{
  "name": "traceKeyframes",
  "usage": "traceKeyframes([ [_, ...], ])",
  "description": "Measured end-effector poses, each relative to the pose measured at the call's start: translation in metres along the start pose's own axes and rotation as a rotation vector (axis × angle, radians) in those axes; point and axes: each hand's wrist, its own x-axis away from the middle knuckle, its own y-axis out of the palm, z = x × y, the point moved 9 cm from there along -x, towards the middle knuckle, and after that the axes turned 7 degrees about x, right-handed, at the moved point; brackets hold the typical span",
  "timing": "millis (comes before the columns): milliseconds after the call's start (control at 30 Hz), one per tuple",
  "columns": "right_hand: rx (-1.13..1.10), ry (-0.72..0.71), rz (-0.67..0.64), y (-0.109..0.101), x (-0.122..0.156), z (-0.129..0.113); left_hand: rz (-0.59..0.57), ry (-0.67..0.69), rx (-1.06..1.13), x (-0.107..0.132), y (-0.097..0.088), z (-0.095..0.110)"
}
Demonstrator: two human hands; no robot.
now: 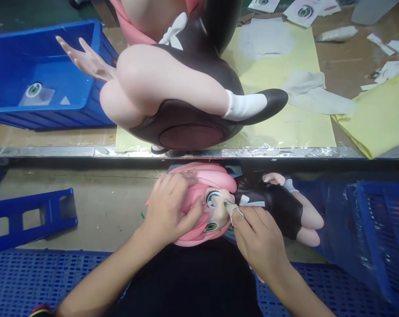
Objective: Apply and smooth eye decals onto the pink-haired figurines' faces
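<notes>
A pink-haired figure [252, 185] lies on its back below the edge of the workbench [64, 151], apparently across the person's lap, with its long axis running left to right: head on the person's left, bent legs off to the right. Its face [221, 213] is turned up and sits in the gap between the two hands, and that is the relation everything turns on here. The left hand [173, 204] rests palm down over the pink hair at the crown side, fingers loosely spread, gripping nothing separate; its thumb lies along the fringe, just beside the face. The right hand [259, 237] comes in from the chin side, with its bunched fingertips pinching a pale scrap of cloth [232, 213] (whether something stiffer is wrapped inside it, I cannot tell). The scrap's tip points left toward the head and seems to touch the face between the two printed eyes, low near the nose. Of the two, the right hand is nearer that spot, while the left sits closer to the eyes and hair. The black dress and legs stretch beyond the right hand, untouched by the left. On the bench above stands a larger figure [179, 83], beside a blue bin [37, 116].
</notes>
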Motion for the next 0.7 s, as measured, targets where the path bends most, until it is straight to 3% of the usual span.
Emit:
traceKeyframes([
  [700, -0.029, -0.138, -0.019, 0.000, -0.006, -0.013, 0.009, -0.019, 0.009, 0.000, 0.004, -0.003],
])
